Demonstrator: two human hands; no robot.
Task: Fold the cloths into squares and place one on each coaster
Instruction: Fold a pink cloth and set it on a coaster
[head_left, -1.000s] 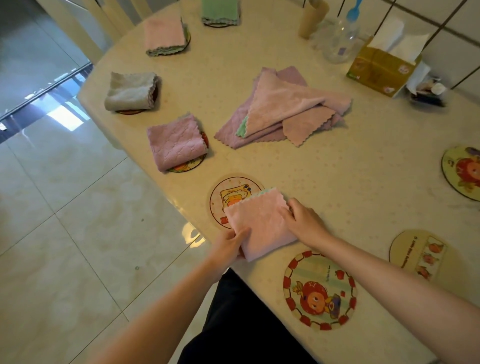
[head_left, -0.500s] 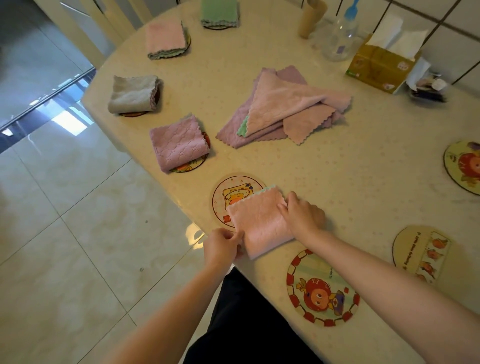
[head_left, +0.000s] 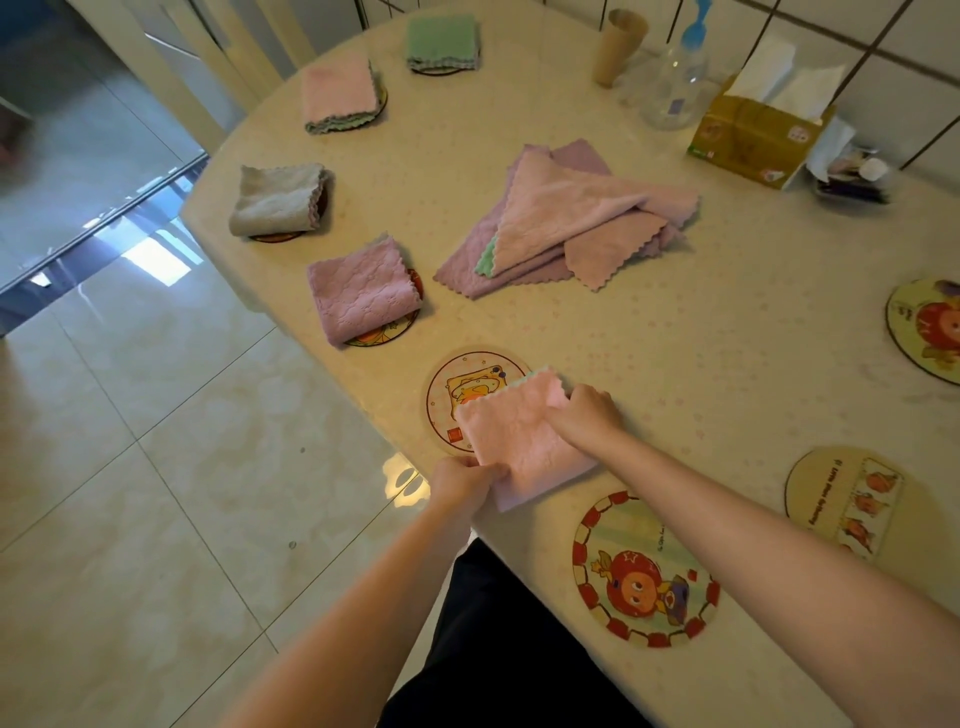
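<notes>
Four coasters filled: folded cloths lie on the coasters along the far-left side of the bench (head_left: 727, 364), namely green (head_left: 441, 41), pink (head_left: 340, 93), grey (head_left: 278, 200) and mauve (head_left: 363, 293).
Cloth in hand: a pink folded cloth (head_left: 519, 441) lies flat at the near edge, its far-left corner overlapping the yellow-figure coaster (head_left: 470, 397).
Left hand: the left hand (head_left: 462, 480) pinches the cloth's near-left corner, fingers curled onto the edge.
Right hand: the right hand (head_left: 587, 415) has its fingers curled on the far-right edge, gripping or pressing the fold; which of the two I cannot tell.
Key relation: the target coaster lies up and to the left of the cloth, just beside both hands; the left hand is nearer to it, so the move is likely a short slide along that diagonal.
Long axis: the cloth runs from far-left to near-right, in line with that slide.
Waiting: a pile of unfolded cloths (head_left: 566, 223) sits mid-bench; the red-rimmed coaster (head_left: 644, 571), the fruit-strip coaster (head_left: 841, 499) and the right-edge coaster (head_left: 927, 330) are bare.
Stage: judged roughly half done.
</notes>
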